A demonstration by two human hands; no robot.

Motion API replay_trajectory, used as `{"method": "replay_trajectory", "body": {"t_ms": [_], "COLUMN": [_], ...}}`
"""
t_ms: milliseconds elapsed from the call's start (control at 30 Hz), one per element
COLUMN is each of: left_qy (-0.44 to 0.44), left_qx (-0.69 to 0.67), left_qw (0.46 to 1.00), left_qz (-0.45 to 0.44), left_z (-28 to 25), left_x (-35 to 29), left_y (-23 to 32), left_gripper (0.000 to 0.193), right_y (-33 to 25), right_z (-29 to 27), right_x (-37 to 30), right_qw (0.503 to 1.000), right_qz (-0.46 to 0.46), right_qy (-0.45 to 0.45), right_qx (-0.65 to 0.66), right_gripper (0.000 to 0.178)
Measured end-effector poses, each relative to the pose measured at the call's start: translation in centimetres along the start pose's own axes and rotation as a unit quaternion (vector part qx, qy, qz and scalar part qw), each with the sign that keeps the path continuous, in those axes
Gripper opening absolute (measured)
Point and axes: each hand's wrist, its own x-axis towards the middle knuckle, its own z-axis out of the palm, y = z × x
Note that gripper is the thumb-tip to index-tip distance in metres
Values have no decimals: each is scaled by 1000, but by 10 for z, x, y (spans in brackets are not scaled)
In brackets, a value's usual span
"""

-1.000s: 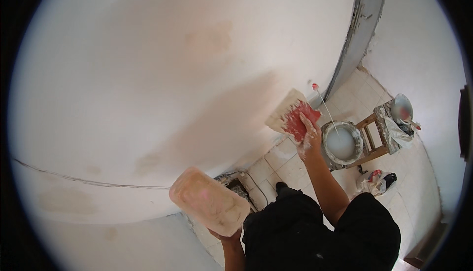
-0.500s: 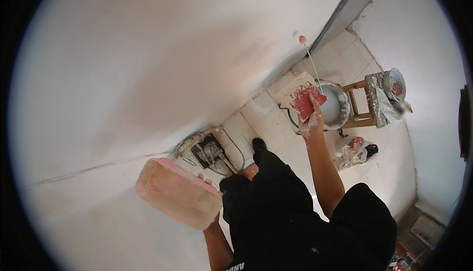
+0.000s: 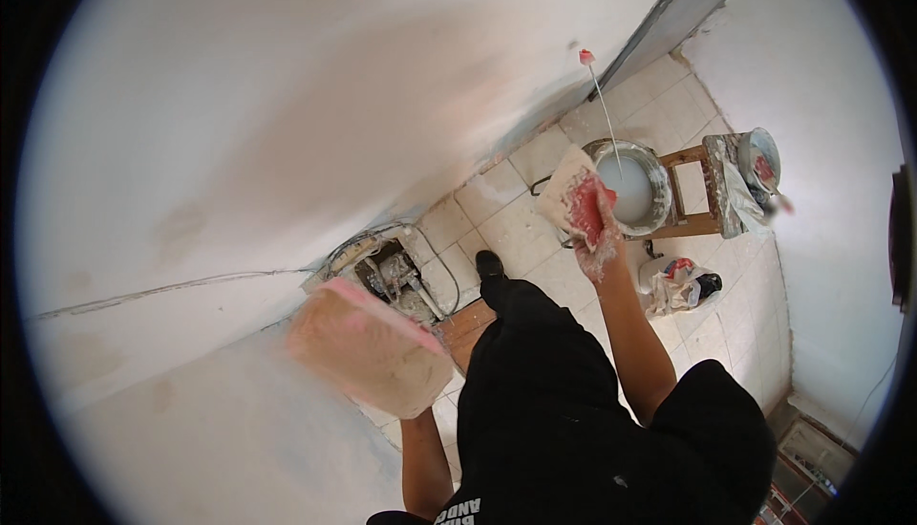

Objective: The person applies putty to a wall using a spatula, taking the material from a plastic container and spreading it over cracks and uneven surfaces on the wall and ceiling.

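Observation:
Tilted and blurred at the lower left, a pink rectangular plastic tub (image 3: pixel 368 353) smeared with pale plaster is held up by my left hand (image 3: pixel 416 424). That hand's fingers are hidden behind the tub. My right hand (image 3: pixel 602 250), caked with plaster, grips a red spreader (image 3: pixel 585 205) with its fingers closed round it. Cream-coloured plaster covers the spreader's left side. Just beyond the right hand stands a bucket (image 3: pixel 664 202) of cloudy water, with a thin stirring rod (image 3: pixel 607 119) with a red end standing in it.
To my left rises a patchy plastered wall (image 3: pixel 191 143). At its foot is an open floor pit (image 3: pixel 392 272) with pipes and cables. Right of the bucket, a wooden stool (image 3: pixel 693 224) bears a pail (image 3: pixel 761 157). A bag (image 3: pixel 680 286) sits on the tiled floor (image 3: pixel 516 229).
The pink tub has moved up and to the right and turned, and the left fingers that showed at its edge are now hidden. My right hand still holds the spreader, turned slightly.

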Motion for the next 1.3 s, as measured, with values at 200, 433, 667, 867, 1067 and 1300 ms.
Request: {"method": "replay_trajectory", "body": {"t_ms": [200,433,667,867,1067,1300], "left_qy": [-71,-2,73,93,97,100], "left_qx": [30,15,50,80,100,120], "left_qw": [997,997,990,985,981,978], "left_qz": [-26,-72,-107,-122,-134,-141], "left_z": [-4,-78,-120,-129,-156,-199], "left_x": [6,6,27,89,160,223], "left_y": [-58,-100,-140,-184,-235,-268], "left_gripper": [63,64,64,64,65,65], "right_y": [34,58,58,25,9,21], "right_z": [19,7,-42,-61,-92,-122], "right_x": [-39,-51,-2,64,127,187], "right_qw": [984,883,838,839,833,862], "right_qz": [65,161,134,78,78,-7], "right_qy": [-41,-235,-283,-258,-229,-123], "right_qx": [-160,-373,-446,-473,-498,-491], "right_gripper": [27,23,23,21,22,20]}}
